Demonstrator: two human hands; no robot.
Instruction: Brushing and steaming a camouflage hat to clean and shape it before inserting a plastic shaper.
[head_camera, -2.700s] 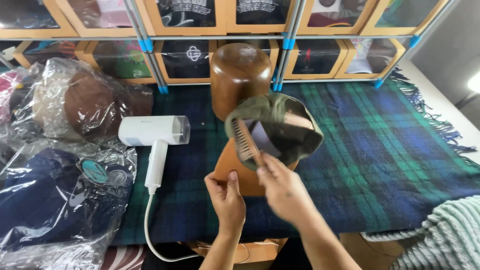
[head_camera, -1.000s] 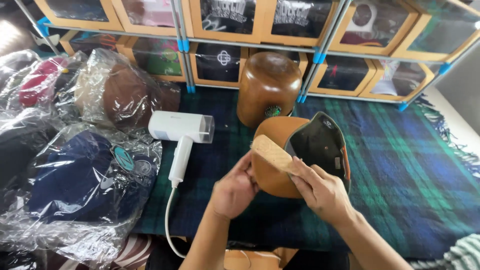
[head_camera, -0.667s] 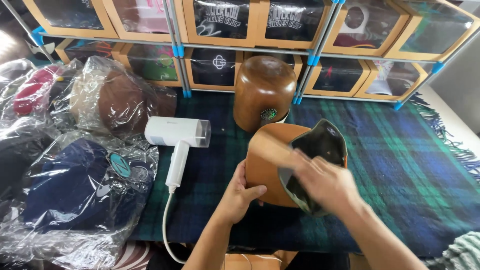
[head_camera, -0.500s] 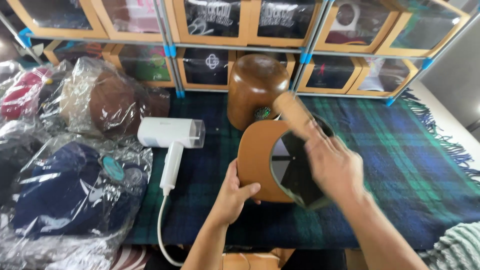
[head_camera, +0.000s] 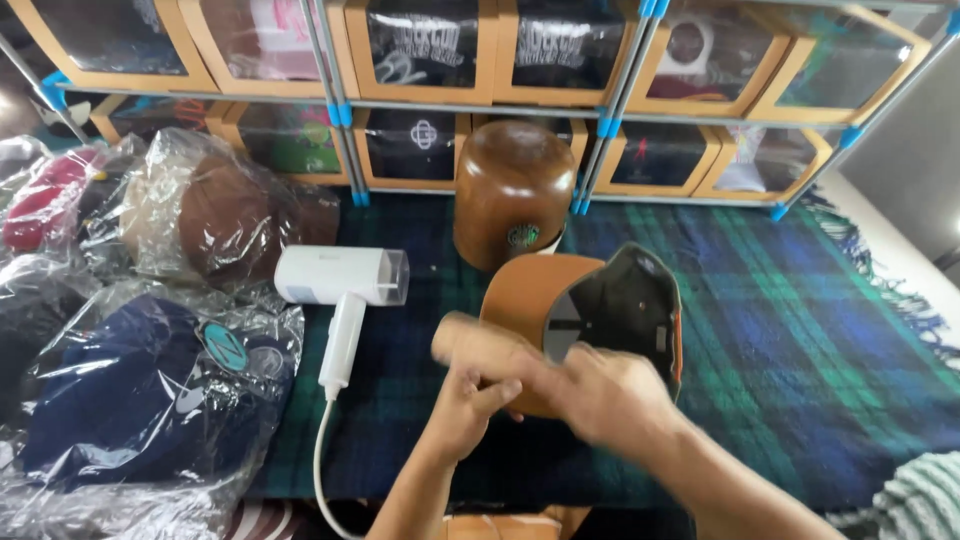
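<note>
**Fingers braced against a wooden form**

Left hand (head_camera: 470, 400) fingers curl shut against the orange-brown hat form (head_camera: 525, 300), apparently steadying it on the plaid cloth (head_camera: 800, 320). Right hand (head_camera: 600, 400), motion-blurred, seems closed on the wooden brush (head_camera: 470, 340) beside the dark cap (head_camera: 625, 315).

One head-worn camera looked steeply down from close above the table's (head_camera: 800, 330) near edge, facing its far edge.

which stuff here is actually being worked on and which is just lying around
In hand: dark cap, tan wooden hat form, wooden brush, left hand, right hand.

Lying about: white handheld steamer, round brown wooden block, bagged caps, boxed shelves.
</note>
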